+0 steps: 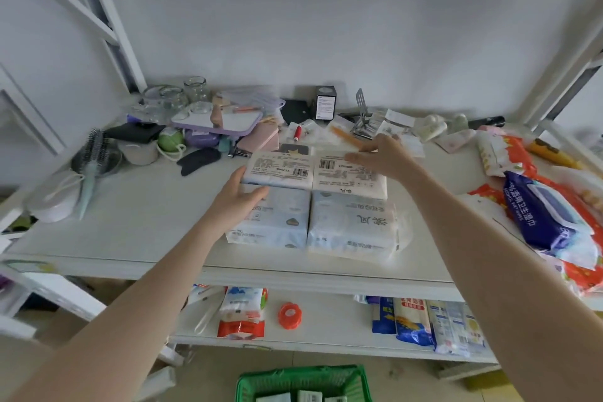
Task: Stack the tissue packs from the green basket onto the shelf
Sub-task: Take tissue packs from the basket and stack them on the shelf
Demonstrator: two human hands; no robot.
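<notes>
Tissue packs (pixel 313 202) lie in a two-by-two block on the shelf (pixel 130 219), straight ahead of both arms; the near pair sits face up, the far pair shows barcodes and looks raised on something behind, though that cannot be told for sure. Each pack's long axis runs left to right. The left hand (pixel 239 197) cups the left end of the far-left pack (pixel 277 170), fingers curled under its edge; the right hand (pixel 381 155) lies flat and spread on the far edge of the far-right pack (pixel 349 178), gripping nothing firmly. The green basket (pixel 303 380) is on the floor below, cut off by the frame edge; a few white packs show inside, their count unclear
</notes>
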